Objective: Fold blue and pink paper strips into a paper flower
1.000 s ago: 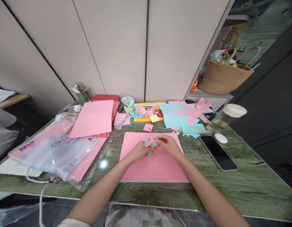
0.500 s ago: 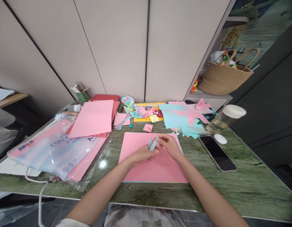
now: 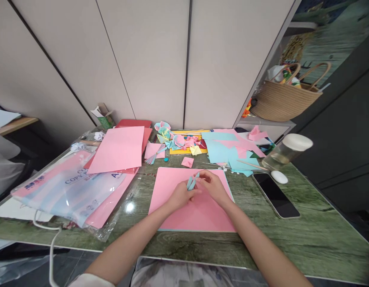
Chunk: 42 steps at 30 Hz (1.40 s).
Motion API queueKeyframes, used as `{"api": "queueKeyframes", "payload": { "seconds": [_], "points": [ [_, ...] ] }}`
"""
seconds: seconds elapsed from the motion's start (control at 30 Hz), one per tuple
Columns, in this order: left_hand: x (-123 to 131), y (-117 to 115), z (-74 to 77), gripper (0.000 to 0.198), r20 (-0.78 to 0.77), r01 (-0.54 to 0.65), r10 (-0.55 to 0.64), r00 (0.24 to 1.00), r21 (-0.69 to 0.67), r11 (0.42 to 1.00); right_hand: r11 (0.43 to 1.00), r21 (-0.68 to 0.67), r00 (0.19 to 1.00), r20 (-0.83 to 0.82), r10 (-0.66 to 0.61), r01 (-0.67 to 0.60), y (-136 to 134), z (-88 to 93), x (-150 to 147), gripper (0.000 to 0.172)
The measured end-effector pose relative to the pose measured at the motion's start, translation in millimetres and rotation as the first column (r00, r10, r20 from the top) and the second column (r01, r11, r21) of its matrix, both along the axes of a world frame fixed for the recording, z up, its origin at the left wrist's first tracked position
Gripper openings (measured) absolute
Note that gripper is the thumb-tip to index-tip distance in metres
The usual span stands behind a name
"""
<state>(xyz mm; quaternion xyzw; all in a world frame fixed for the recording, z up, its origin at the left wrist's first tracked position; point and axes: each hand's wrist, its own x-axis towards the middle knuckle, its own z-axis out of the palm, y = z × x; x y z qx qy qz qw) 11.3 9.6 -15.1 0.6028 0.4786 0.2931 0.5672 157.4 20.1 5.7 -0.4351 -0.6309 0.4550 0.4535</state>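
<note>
A small folded piece of light blue paper (image 3: 191, 183) is held between my two hands, above a stack of pink paper sheets (image 3: 172, 217). My left hand (image 3: 182, 194) is closed on its lower part from the left. With thumb and fingertips, my right hand (image 3: 210, 184) pinches its upper right end. Part of the piece is hidden by the fingers. Just beyond the stack lies a small folded pink paper square (image 3: 187, 162). Behind that are paper flowers (image 3: 164, 131) and a small yellow folded paper (image 3: 195, 150).
At left lie a plastic copy-paper bag (image 3: 73, 191) and a pink sheet (image 3: 118, 149). Blue paper scraps (image 3: 220, 152) spread at the back right. A phone (image 3: 275, 195), a white egg-shaped object (image 3: 279, 177) and a lidded clear container (image 3: 280, 153) stand right. A woven basket (image 3: 287, 99) sits on a shelf.
The blue paper's two ends, apart before, now sit closer together as my right hand bends its end toward the left. The whole view has shifted slightly.
</note>
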Motion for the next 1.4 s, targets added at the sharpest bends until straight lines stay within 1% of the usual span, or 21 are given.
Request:
{"api": "queueKeyframes", "payload": {
  "seconds": [0.07, 0.13, 0.17, 0.23, 0.3, 0.37, 0.43, 0.5, 0.67, 0.77, 0.83, 0.93, 1.1, 1.17, 1.27, 1.4],
  "points": [
    [1, 0, 3.0, 0.031, 0.032, -0.041, 0.042, 0.999, -0.028, 0.999, 1.0, -0.006, 1.0, -0.023, 0.011, -0.011, 0, 0.9, 1, 0.011],
    [2, 0, 6.7, 0.036, 0.127, -0.042, 0.055, 0.99, -0.104, 0.994, 1.0, 0.005, 1.0, -0.014, -0.001, 0.001, 1, 0.6, 2, 0.01],
    [2, 0, 8.2, 0.04, 0.191, -0.012, 0.045, 0.98, -0.167, 0.986, 1.0, 0.015, 1.0, -0.004, -0.002, 0.002, 1, 0.1, 3, 0.009],
    [2, 1, 10.3, 0.047, 0.322, 0.085, 0.016, 0.947, -0.297, 0.951, 0.999, 0.035, 1.0, 0.018, 0.007, -0.008, 3, -0.9, 4, 0.008],
    [1, 1, 11.0, 0.052, 0.418, 0.165, 0.005, 0.908, -0.369, 0.915, 0.999, 0.049, 0.999, 0.041, 0.02, -0.022, 4, -1.5, 6, 0.008],
    [0, 0, 11.0, 0.05, 0.447, 0.171, 0.004, 0.894, -0.35, 0.921, 0.998, 0.062, 0.998, 0.061, 0.024, -0.028, 5, -1.6, 8, 0.008],
    [-2, -1, 11.2, 0.046, 0.434, 0.151, -0.008, 0.901, -0.295, 0.944, 0.997, 0.078, 0.997, 0.077, 0.016, -0.022, 5, -1.4, 9, 0.008],
    [-3, -2, 11.8, 0.044, 0.42, 0.146, -0.023, 0.907, -0.263, 0.954, 0.996, 0.093, 0.996, 0.091, 0.002, -0.01, 5, -1.5, 8, 0.009],
    [-4, -4, 13.6, 0.036, 0.494, 0.202, -0.026, 0.869, -0.306, 0.93, 0.994, 0.107, 0.994, 0.106, -0.017, 0.006, 3, -2.4, 5, 0.01],
    [-4, -4, 13.6, 0.036, 0.494, 0.207, -0.034, 0.869, -0.301, 0.931, 0.993, 0.117, 0.992, 0.118, -0.044, 0.03, 0, -1.7, 1, 0.018],
    [-4, -4, 13.6, 0.037, 0.482, 0.2, -0.048, 0.875, -0.27, 0.942, 0.99, 0.129, 0.986, 0.147, -0.075, 0.056, -3, -1.2, -2, 0.024],
    [-3, -3, 13.6, 0.037, 0.484, 0.19, -0.059, 0.873, -0.226, 0.955, 0.986, 0.143, 0.977, 0.187, -0.107, 0.08, -7, -2.6, -6, 0.029],
    [-1, 0, 9.7, 0.033, 0.498, 0.115, -0.015, 0.867, -0.172, 0.978, 0.998, 0.018, 0.977, 0.207, -0.059, 0.056, -11, -8.7, -10, 0.039],
    [-2, 1, 7.7, 0.033, 0.459, 0.09, -0.007, 0.888, -0.16, 0.983, 0.997, 0.04, 0.978, 0.196, -0.074, 0.067, -11, -8.2, -10, 0.039],
    [-2, 1, 7.8, 0.037, 0.365, 0.086, -0.039, 0.93, -0.112, 0.99, 0.99, 0.1, 0.981, 0.157, -0.114, 0.099, -11, -4.0, -9, 0.034],
    [-1, -1, 12.8, 0.039, 0.249, 0.115, -0.104, 0.963, -0.033, 0.993, 0.991, 0.07, 0.988, 0.097, -0.123, 0.116, -12, -0.4, -10, 0.033]
  ]
}}
